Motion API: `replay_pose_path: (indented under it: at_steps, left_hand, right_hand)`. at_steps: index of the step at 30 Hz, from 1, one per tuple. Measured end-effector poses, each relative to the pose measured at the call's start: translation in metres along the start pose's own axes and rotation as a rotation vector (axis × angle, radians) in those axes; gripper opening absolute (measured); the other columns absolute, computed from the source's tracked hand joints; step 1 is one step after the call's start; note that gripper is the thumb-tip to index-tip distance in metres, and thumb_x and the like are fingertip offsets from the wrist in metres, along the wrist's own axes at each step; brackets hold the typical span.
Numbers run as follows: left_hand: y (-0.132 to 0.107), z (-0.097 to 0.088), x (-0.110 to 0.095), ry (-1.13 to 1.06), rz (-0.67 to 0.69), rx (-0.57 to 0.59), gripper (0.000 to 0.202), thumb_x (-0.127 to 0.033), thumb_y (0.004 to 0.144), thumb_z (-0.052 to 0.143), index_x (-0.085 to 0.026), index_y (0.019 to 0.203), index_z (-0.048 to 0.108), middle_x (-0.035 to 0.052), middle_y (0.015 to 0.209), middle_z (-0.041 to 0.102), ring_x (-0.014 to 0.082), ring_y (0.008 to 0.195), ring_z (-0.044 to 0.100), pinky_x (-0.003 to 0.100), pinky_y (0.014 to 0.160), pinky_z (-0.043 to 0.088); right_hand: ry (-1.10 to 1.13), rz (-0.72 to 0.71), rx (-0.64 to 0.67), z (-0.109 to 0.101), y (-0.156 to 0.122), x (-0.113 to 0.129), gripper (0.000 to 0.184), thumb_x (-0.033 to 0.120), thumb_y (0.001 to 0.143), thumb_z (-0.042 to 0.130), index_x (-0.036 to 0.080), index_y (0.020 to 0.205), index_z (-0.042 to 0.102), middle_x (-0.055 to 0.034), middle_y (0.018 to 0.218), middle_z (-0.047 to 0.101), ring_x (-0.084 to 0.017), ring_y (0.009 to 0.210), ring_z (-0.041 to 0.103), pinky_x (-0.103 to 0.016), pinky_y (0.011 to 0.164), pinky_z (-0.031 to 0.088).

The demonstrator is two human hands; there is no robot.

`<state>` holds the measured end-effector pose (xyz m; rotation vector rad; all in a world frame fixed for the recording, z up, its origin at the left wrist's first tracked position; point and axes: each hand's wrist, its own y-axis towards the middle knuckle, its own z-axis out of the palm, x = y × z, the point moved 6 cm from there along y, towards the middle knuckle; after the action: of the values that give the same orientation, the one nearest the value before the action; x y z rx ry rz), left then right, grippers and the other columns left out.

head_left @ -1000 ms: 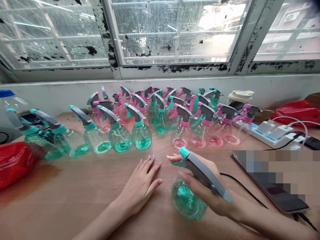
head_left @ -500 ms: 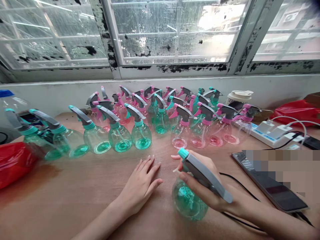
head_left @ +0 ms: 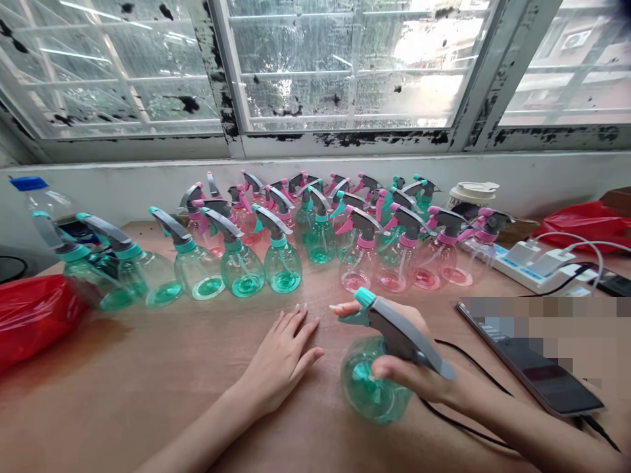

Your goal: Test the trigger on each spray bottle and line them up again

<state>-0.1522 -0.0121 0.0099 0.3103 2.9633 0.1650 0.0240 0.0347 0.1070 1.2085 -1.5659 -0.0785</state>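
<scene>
My left hand (head_left: 284, 351) lies flat on the table with its fingers stretched out, holding nothing. To its right, my right hand (head_left: 419, 381) is closed around the neck of a green spray bottle (head_left: 357, 384), partly hidden behind the grey trigger head. The thumb rests at the near side of the neck, and a finger reaches forward by the turquoise trigger. The bottle's nozzle points away toward the upper left. Ahead of my left hand stands a row of green spray bottles (head_left: 283, 269). Pink spray bottles (head_left: 357, 266) stand ahead of my right hand.
More pink and green bottles crowd the back near the windows. A phone (head_left: 532, 361), cables and a white power strip (head_left: 517, 269) lie at the right, with a lidded cup (head_left: 470, 192) behind. A red plastic bag (head_left: 39, 315) sits at the left edge of the table (head_left: 162, 381).
My right thumb has moved down from beside the trigger head to the bottle's neck, and the trigger now shows near my fingertips. My left hand stays flat. The view has shifted slightly.
</scene>
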Motion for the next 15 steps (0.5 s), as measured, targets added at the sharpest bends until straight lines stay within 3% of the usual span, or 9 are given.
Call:
replay_pose_path:
  at_steps: [4,9,12,15]
  left_hand:
    - [0.001,-0.001,-0.002,0.012,0.000,0.004,0.059,-0.056,0.101,0.028,-0.017,0.142,0.046,0.0165,0.152,0.037,0.0307,0.142,0.031,0.055,0.114,0.025]
    - [0.000,-0.002,-0.005,0.032,-0.010,0.022,0.056,-0.053,0.102,0.031,-0.016,0.141,0.046,0.0170,0.151,0.038,0.0303,0.141,0.032,0.053,0.114,0.026]
    - [-0.001,-0.003,-0.006,0.033,-0.013,0.019,0.055,-0.052,0.102,0.033,-0.016,0.140,0.047,0.0178,0.151,0.039,0.0305,0.141,0.033,0.053,0.114,0.027]
    - [-0.001,-0.004,-0.007,0.032,-0.013,0.006,0.054,-0.051,0.102,0.035,-0.015,0.140,0.048,0.0186,0.150,0.040,0.0311,0.141,0.033,0.053,0.113,0.027]
  right_hand:
    - [0.051,0.041,-0.004,0.001,-0.006,-0.012,0.072,0.071,0.072,0.065,0.023,0.126,0.061,-0.0083,0.097,0.072,-0.023,0.073,0.068,-0.034,0.069,0.056]
    - [-0.050,0.104,-0.036,-0.002,-0.007,-0.014,0.066,0.068,0.072,0.066,0.025,0.122,0.064,-0.0015,0.071,0.064,-0.017,0.054,0.054,-0.028,0.049,0.047]
    - [-0.110,0.138,-0.057,-0.004,-0.013,-0.013,0.065,0.067,0.070,0.069,0.025,0.118,0.065,0.0005,0.070,0.059,-0.014,0.052,0.046,-0.025,0.045,0.042]
    - [-0.117,0.188,-0.026,-0.006,-0.023,-0.014,0.065,0.068,0.074,0.064,0.026,0.123,0.061,0.0006,0.074,0.059,-0.014,0.056,0.050,-0.025,0.050,0.045]
